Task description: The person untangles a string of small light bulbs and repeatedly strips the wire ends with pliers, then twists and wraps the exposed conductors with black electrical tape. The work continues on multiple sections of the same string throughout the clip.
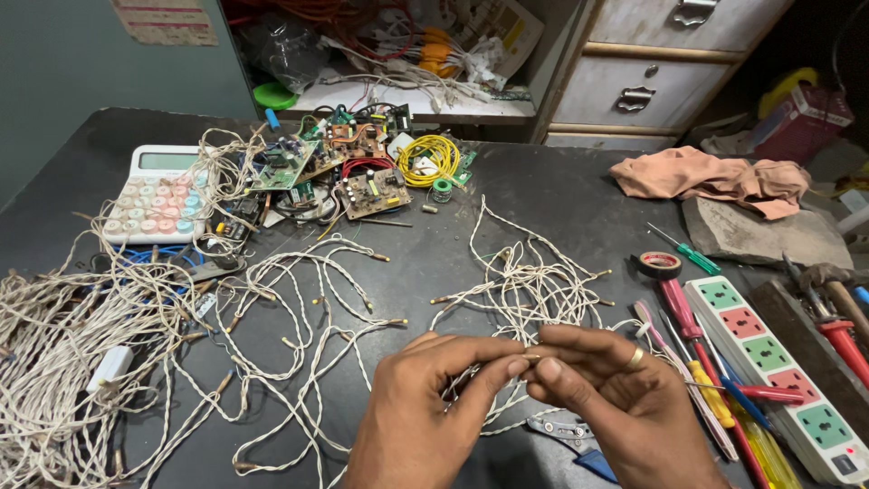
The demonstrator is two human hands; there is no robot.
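Your left hand (425,407) and right hand (602,398) meet just in front of the power strip (783,380), to its left. Both have fingertips pinched closed on one twisted white wire (525,290) (its end is hidden between them), above the dark tabletop (543,199).

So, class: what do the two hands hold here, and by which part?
Both the left hand and the right hand pinch the tip of a twisted white wire between thumb and fingertips, where the hands meet; the rest of the wire trails across the dark table.
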